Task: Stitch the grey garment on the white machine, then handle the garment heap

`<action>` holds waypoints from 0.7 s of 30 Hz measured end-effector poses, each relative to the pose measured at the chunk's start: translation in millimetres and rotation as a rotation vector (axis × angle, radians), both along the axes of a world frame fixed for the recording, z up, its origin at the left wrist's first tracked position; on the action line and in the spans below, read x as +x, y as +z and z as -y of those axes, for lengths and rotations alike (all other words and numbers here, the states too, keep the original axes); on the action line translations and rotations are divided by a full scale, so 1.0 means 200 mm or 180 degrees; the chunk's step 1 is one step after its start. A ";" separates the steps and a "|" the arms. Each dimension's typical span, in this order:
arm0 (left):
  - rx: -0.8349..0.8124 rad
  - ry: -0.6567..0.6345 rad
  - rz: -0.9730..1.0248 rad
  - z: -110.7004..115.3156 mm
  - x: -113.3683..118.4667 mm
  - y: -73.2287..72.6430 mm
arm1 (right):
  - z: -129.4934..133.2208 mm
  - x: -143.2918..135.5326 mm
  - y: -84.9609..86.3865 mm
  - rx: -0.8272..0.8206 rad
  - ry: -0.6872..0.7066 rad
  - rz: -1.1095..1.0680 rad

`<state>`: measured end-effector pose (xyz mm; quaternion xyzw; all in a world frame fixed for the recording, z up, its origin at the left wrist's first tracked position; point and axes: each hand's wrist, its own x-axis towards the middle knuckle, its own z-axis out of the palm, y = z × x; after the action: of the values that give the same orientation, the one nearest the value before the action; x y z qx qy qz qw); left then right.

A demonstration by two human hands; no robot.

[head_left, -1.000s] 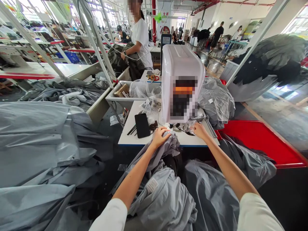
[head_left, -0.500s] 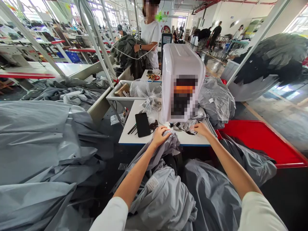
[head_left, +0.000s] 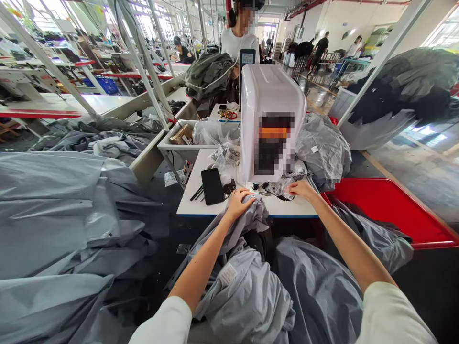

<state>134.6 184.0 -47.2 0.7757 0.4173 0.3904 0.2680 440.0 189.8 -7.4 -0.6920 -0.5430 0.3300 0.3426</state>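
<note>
Grey garment [head_left: 257, 212] over near edge of white table [head_left: 287, 209], left hand [head_left: 239, 204] atop; pressing or gripping, cannot tell. Right hand [head_left: 303, 188] at clear bag [head_left: 282, 188] on right, pinch unclear. Risk: hanging cloth's weight dragging garment off, if left hand slackens.

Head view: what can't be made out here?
All in the head view:
Whether the left hand grips the grey cloth: hidden beneath the hand.
What the right hand holds, if anything: too small amid clear plastic.
Front of the white machine: pixelated.
Outer side of the fabric pile: cut off by the left edge.
</note>
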 end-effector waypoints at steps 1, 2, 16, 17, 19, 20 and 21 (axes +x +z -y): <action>-0.0013 0.0001 0.0008 0.00 0.00 0.00 | 0.00 0.00 0.01 -0.0095 -0.0059 -0.0116; -0.0030 0.0000 0.0017 0.00 0.00 0.00 | 0.00 0.01 0.02 -0.0177 -0.0124 -0.0207; -0.0043 0.0039 0.0022 0.01 0.00 0.02 | 0.24 -0.43 0.12 0.0309 -0.0050 -0.1057; -0.0048 0.0046 0.0011 0.01 -0.01 0.02 | 0.23 -0.49 0.09 0.0231 0.0063 -0.1086; -0.0053 0.0054 0.0007 0.02 -0.01 0.02 | 0.20 -0.59 0.05 0.0182 0.0279 -0.1101; -0.0048 0.0056 0.0017 0.02 -0.01 0.02 | 0.19 -0.63 0.04 0.0195 0.0345 -0.1107; -0.0036 0.0058 0.0032 0.02 -0.01 0.02 | 0.18 -0.66 0.03 0.0227 0.0378 -0.1110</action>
<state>132.8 180.8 -43.4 0.7683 0.4252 0.3943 0.2710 308.8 153.8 -1.3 -0.5785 -0.5266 0.4451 0.4357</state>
